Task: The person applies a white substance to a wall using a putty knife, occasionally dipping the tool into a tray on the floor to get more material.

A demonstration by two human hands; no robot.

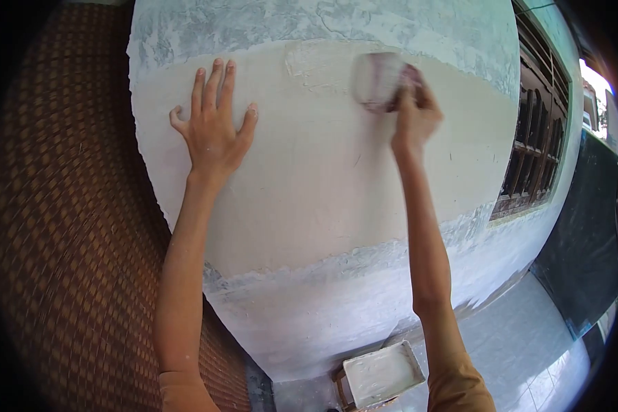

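Observation:
Against the pale, smooth band of the wall point(302, 178), my left hand point(215, 134) lies flat at the upper left with its fingers spread. My right hand point(415, 117) is raised at the upper right of the band, its fingers closed round a flat, pale piece with a dark reddish edge point(379, 81). That piece is blurred by motion, and its exact shape is hard to tell. It is at the wall surface, beside a rough, thicker patch of whitish coating point(319, 65). Above and below the band the wall is rougher, mottled white and grey.
A woven brown panel point(82, 206) runs down the left side. On the right are a window with dark wooden bars point(539, 123) and a dark sheet point(584, 233). A white-smeared tray point(384, 374) stands low on a support above the tiled floor point(508, 343).

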